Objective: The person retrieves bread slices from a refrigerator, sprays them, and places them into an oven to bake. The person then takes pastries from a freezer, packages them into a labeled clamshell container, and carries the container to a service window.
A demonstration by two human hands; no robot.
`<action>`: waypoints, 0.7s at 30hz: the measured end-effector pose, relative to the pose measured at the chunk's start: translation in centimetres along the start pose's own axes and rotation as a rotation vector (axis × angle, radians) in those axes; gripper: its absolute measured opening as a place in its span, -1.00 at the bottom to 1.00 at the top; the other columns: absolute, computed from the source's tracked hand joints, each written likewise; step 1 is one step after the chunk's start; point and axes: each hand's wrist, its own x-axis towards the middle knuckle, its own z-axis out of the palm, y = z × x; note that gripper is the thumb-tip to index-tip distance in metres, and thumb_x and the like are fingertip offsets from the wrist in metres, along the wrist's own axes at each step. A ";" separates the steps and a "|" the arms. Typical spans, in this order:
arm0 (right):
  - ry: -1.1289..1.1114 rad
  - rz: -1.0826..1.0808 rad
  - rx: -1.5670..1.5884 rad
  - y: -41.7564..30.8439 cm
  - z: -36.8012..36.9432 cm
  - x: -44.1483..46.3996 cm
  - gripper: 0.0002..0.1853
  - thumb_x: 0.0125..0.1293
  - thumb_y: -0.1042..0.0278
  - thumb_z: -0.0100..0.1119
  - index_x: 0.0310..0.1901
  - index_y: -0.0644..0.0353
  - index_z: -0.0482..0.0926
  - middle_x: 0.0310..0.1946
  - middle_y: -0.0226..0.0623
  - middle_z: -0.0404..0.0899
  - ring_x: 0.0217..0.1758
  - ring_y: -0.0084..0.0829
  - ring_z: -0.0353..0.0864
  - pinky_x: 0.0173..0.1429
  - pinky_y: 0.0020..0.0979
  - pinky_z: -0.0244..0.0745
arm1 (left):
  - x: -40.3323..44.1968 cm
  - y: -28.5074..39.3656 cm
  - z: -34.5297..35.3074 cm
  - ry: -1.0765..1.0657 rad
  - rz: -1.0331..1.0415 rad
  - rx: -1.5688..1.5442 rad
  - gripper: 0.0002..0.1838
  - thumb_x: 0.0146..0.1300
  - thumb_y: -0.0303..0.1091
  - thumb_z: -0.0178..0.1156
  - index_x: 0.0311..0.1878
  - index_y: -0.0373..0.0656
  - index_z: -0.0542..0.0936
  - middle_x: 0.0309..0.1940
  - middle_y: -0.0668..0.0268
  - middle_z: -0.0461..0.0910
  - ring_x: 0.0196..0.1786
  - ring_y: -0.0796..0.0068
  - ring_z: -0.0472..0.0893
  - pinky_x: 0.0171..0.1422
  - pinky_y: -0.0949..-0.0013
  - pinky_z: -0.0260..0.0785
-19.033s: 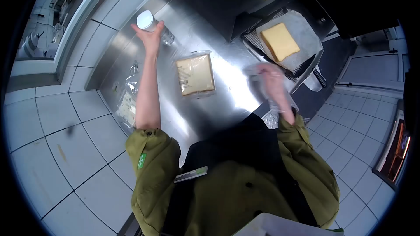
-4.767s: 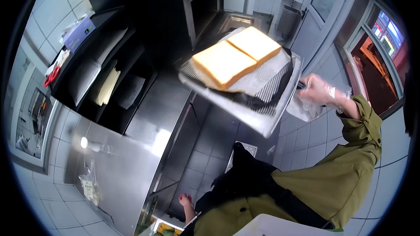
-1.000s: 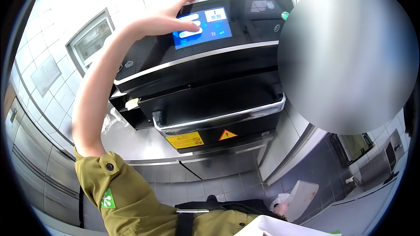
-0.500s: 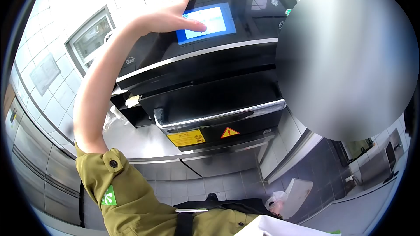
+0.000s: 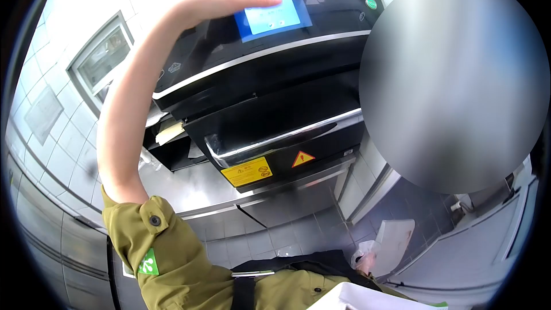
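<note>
Black, glossy, box-shaped oven (image 5: 310, 57) stood before me on steel counter (image 5: 204, 186). Left hand (image 5: 229, 0) reached onto blue-lit rectangular touchscreen (image 5: 272, 18), fingers apart. Right hand (image 5: 365, 262), in clear plastic, hung beside white flat board (image 5: 395, 245); I couldn't tell whether fingers gripped.

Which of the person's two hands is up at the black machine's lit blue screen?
The bare left hand, thumb over the screen; the right hand, in clear plastic, is low down.
</note>
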 end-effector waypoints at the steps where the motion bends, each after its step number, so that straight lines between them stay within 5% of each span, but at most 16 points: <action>1: -0.027 -0.005 0.001 0.0 0.5 -1.4 -0.84 0.17 0.32 0.01 -0.48 0.19 0.38 -0.60 -0.39 0.36 -0.61 -0.57 0.33 -0.59 -0.50 0.20 | -0.8 -0.8 -1.1 0.096 0.091 -0.033 -0.04 -0.01 0.38 -0.02 0.32 -0.08 0.00 0.32 0.06 -0.05 0.36 0.08 -0.02 0.38 0.11 -0.08; 3: -0.095 -0.020 -0.010 -0.4 1.8 -5.1 -0.84 0.16 0.33 0.01 -0.49 0.20 0.38 -0.61 -0.39 0.36 -0.62 -0.58 0.33 -0.60 -0.51 0.19 | -2.8 -3.2 -2.8 0.347 0.184 0.027 -0.25 0.12 0.21 0.01 0.25 -0.10 0.19 0.25 0.11 0.16 0.31 0.17 0.15 0.35 0.16 0.01; 5: -0.171 -0.032 -0.048 -1.2 3.8 -9.9 -0.84 0.16 0.34 0.02 -0.49 0.20 0.37 -0.62 -0.40 0.36 -0.63 -0.59 0.33 -0.61 -0.51 0.19 | -8.0 0.8 -6.0 0.355 -0.050 -0.294 -0.25 0.18 0.06 0.05 0.29 -0.13 0.01 0.25 -0.09 0.02 0.30 0.00 0.08 0.31 0.05 0.02; 7: -0.256 -0.043 -0.128 -2.3 5.9 -16.1 -0.84 0.16 0.35 0.02 -0.50 0.20 0.37 -0.63 -0.40 0.36 -0.64 -0.59 0.33 -0.63 -0.52 0.18 | -11.7 -2.4 -6.9 0.673 0.016 -0.094 -0.51 0.23 -0.22 0.02 0.16 -0.26 0.21 0.10 0.07 0.27 0.23 0.23 0.22 0.32 0.19 0.05; 8: -0.287 -0.048 -0.192 -2.8 7.3 -19.3 -0.84 0.16 0.35 0.02 -0.50 0.21 0.37 -0.63 -0.40 0.36 -0.65 -0.60 0.33 -0.64 -0.53 0.18 | -14.2 -6.8 -7.6 0.761 0.131 -0.099 -0.52 0.22 -0.12 0.02 0.13 -0.19 0.31 0.10 0.11 0.33 0.22 0.26 0.27 0.31 0.23 0.08; 9: -0.299 -0.043 -0.296 -3.4 9.3 -22.5 -0.84 0.15 0.36 0.03 -0.51 0.21 0.36 -0.63 -0.40 0.36 -0.65 -0.60 0.32 -0.64 -0.53 0.18 | -16.7 -11.0 -7.8 0.846 0.239 -0.100 -0.52 0.21 -0.02 0.02 0.10 -0.12 0.40 0.10 0.16 0.39 0.20 0.29 0.33 0.30 0.27 0.11; 11: -0.045 0.065 -0.647 -4.6 15.6 -30.3 -0.77 0.14 0.37 0.03 -0.63 0.20 0.36 -0.73 -0.39 0.31 -0.72 -0.57 0.27 -0.66 -0.53 0.17 | -23.5 -14.5 -7.1 0.981 0.283 -0.108 -0.69 0.27 -0.24 -0.03 -0.03 -0.21 0.49 -0.04 0.20 0.50 0.08 0.39 0.44 0.23 0.37 0.20; 13: -0.029 0.042 -1.031 -3.9 20.4 -35.4 -0.78 0.13 0.35 0.02 -0.56 0.32 0.43 -0.71 -0.38 0.39 -0.74 -0.57 0.30 -0.66 -0.51 0.20 | -31.3 -18.7 -5.8 1.036 0.156 -0.161 -0.76 0.31 -0.35 -0.08 -0.13 -0.29 0.51 -0.17 0.25 0.54 -0.04 0.48 0.48 0.09 0.47 0.28; 19: -0.555 0.044 -1.616 2.6 30.6 -40.7 -0.64 0.07 0.20 0.11 -0.29 0.42 0.48 -0.61 -0.26 0.50 -0.50 -0.46 0.49 -0.36 -0.38 0.38 | -64.1 -28.6 7.7 1.030 -0.935 -0.620 -0.64 0.29 -0.16 -0.02 -0.04 -0.27 0.42 -0.28 0.34 0.45 -0.19 0.58 0.43 -0.04 0.49 0.31; 21: -0.732 -0.139 -1.705 7.2 34.4 -40.8 -0.59 0.05 0.11 0.11 -0.31 0.40 0.49 -0.53 -0.04 0.54 -0.42 -0.17 0.56 -0.28 -0.24 0.39 | -75.5 -25.2 13.4 1.000 -1.294 -0.656 -0.65 0.25 -0.10 0.03 -0.06 -0.16 0.42 -0.35 0.40 0.42 -0.29 0.64 0.41 -0.20 0.57 0.32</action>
